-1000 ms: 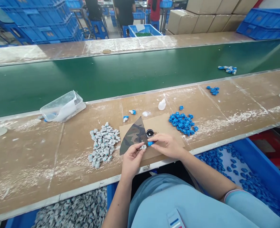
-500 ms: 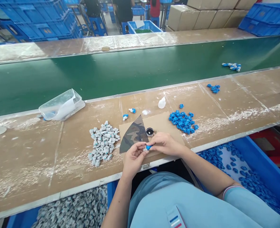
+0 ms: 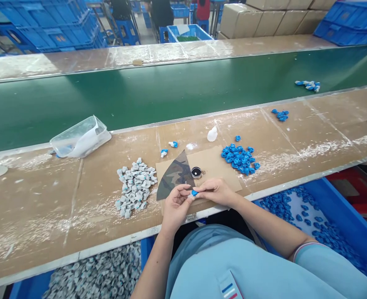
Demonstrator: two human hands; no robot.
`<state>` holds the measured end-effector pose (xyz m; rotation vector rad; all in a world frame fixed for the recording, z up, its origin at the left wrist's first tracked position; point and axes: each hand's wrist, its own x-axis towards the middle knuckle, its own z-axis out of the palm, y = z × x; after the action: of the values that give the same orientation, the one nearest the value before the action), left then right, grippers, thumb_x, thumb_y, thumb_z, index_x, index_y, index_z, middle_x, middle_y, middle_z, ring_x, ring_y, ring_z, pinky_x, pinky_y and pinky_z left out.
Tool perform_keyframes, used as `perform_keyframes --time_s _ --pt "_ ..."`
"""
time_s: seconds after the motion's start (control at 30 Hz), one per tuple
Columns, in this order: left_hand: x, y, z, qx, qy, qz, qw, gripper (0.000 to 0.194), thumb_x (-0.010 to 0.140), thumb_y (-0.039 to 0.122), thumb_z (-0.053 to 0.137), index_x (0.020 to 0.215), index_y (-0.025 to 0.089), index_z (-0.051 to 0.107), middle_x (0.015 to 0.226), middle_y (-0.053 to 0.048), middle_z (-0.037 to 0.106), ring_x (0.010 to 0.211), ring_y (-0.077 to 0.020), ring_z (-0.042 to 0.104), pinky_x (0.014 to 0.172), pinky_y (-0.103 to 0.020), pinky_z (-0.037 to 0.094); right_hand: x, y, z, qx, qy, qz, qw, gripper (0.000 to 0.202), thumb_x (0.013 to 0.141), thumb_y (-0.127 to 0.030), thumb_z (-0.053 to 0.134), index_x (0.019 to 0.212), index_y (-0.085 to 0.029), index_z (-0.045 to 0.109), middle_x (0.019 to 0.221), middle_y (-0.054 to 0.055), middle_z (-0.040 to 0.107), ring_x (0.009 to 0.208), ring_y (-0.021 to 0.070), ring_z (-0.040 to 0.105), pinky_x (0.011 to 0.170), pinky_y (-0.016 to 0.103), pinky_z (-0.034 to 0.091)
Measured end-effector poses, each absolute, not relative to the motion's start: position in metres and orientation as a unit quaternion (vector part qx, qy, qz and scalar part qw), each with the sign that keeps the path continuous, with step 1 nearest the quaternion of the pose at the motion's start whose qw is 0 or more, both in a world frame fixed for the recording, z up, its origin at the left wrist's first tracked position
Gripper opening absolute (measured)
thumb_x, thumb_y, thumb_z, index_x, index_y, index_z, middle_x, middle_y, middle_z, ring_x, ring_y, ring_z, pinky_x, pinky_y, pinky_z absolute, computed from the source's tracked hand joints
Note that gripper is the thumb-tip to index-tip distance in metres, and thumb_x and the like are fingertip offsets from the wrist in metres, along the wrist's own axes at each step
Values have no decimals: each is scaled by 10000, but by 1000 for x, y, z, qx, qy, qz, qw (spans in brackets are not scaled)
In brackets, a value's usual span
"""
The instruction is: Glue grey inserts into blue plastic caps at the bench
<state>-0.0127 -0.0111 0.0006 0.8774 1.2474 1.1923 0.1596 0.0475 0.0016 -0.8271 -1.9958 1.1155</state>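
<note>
My left hand (image 3: pixel 177 204) and my right hand (image 3: pixel 216 192) meet over the near edge of a cardboard sheet (image 3: pixel 208 160). Between their fingertips is a small blue plastic part (image 3: pixel 194 193), pinched from the right, with a greyish-white piece against it on the left side. The fingers hide much of both pieces. Just beyond my hands stands a small round pot (image 3: pixel 196 172) with dark contents. A dark camouflage-patterned wedge (image 3: pixel 175 176) lies beside it. Grey-white parts (image 3: pixel 135 187) are heaped to the left, blue parts (image 3: pixel 240 158) to the right.
A white squeeze bottle (image 3: pixel 212 134) and two joined blue-white pieces (image 3: pixel 164 153) sit farther back. A clear plastic tub (image 3: pixel 80 137) lies at the left by the green conveyor (image 3: pixel 133 95), which carries a blue-white cluster (image 3: pixel 308 85). Blue bins (image 3: pixel 351 216) stand below the table edge.
My right hand has shifted slightly left and flattened a little, while both hands keep hold of the small pieces. The blue-white cluster on the conveyor has moved slightly right.
</note>
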Motion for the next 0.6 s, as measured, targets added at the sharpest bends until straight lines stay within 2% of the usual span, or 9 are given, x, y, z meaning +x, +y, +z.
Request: perform_keyframes --time_s 0.23,0.43,0.6 --pt "-13 -11 -3 384 510 529 559 324 682 297 751 959 191 621 847 -44 721 846 -164 690 813 -293 541 163 38 3 -338 -749 432 372 208 855 -339 631 978 -216 746 890 58 763 775 157 714 708 259 570" --pt "-11 -11 -1 385 513 520 564 331 672 306 755 952 181 630 801 -34 710 786 -150 684 769 -277 550 162 34 -4 -333 -750 425 382 178 855 -327 632 940 -231 756 891 48 764 774 153 715 713 250 571" --pt "-11 -12 0 397 525 509 554 337 673 328 753 951 180 635 808 -47 718 810 -168 694 782 -292 556 160 35 -6 -314 -771 389 395 192 877 -306 606 963 -206 746 886 64 764 759 150 715 699 244 561"
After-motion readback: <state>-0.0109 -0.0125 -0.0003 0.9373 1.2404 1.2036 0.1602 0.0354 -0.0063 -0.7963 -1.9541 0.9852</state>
